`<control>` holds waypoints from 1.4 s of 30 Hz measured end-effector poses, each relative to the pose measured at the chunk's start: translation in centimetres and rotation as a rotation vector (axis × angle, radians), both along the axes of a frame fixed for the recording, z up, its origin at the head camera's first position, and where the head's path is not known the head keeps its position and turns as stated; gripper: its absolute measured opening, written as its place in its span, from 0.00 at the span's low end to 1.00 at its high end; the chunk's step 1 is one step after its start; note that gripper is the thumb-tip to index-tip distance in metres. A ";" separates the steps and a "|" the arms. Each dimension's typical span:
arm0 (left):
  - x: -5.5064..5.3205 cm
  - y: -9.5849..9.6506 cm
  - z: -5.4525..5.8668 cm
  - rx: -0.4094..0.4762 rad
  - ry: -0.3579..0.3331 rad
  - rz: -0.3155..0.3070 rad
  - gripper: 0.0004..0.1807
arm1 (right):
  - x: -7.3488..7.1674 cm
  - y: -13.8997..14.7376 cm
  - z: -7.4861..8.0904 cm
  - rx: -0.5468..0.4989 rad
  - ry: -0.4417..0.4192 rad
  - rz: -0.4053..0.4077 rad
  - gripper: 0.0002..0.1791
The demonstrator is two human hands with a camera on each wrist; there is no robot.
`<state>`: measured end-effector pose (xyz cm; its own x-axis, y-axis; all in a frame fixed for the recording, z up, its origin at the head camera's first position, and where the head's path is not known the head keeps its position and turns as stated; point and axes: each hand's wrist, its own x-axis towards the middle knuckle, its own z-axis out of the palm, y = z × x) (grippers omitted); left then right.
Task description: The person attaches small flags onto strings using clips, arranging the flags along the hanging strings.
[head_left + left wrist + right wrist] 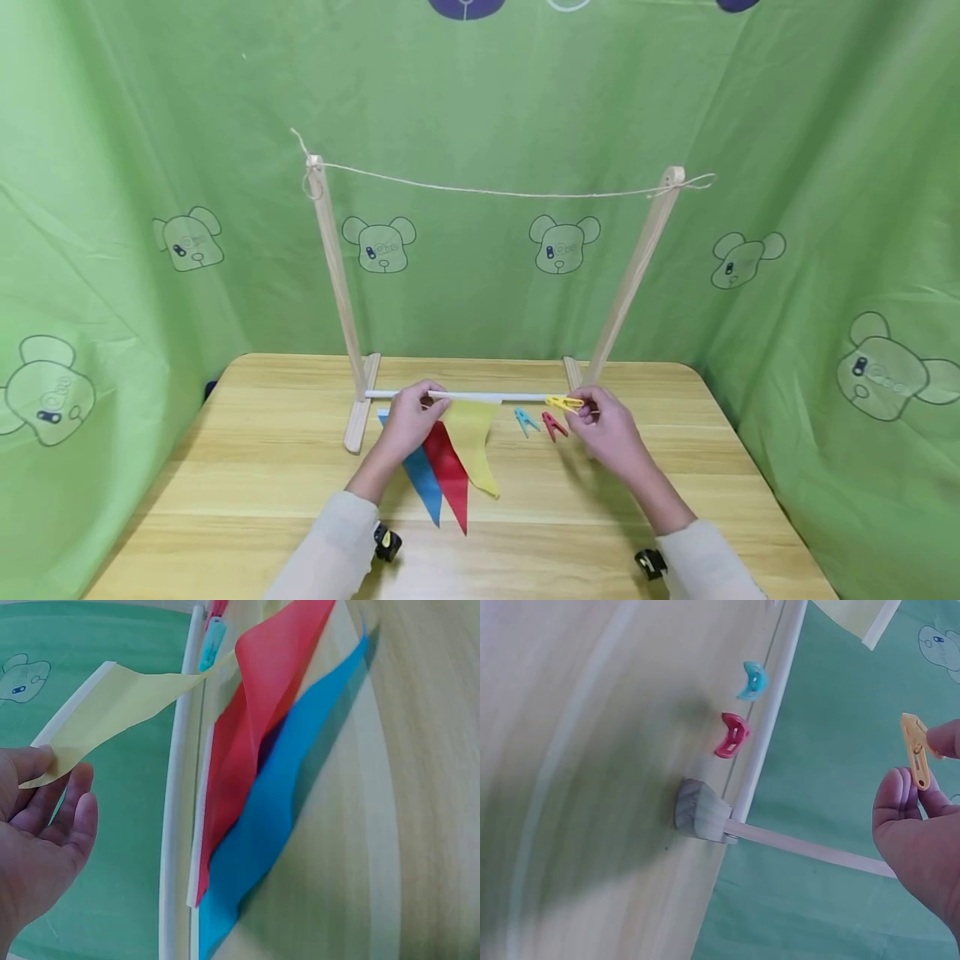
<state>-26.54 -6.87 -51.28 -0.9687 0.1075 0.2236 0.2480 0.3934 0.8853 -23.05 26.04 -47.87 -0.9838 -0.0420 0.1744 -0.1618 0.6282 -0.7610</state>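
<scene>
The yellow pennant [471, 437] is up off the table [525, 550], and from my far seat I see the left hand [408, 421] pinching it by one end of its white strip [73, 705], thumb on top and the other fingers loosely bent. I think that corner is picked so the cloth can hang down with nothing in its way. The right hand [609, 429] has the yellow clothespin [564, 403] nipped between thumb and fingers, also in the air; I cannot tell if its mouth is squeezed apart. Under the left hand, the red pennant [447, 471] and blue pennant [424, 483] lie on the wood, partly overlapping, likely so they are easy to reach. The blue clothespin [527, 421] and red clothespin [552, 425] rest nearer the right hand, just in front of a white rod [532, 397], which seems to join the stand's two sides. Farther out, the left post [335, 267] and right post [637, 250] hold a string [480, 192] tied at their tops, I guess to keep it high. Green cloth [480, 100] hangs behind.
</scene>
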 end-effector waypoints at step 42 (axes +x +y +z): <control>0.0 2.1 6.4 0.179 0.094 -0.004 0.06 | -1.4 0.9 5.9 -0.003 0.225 -0.020 0.19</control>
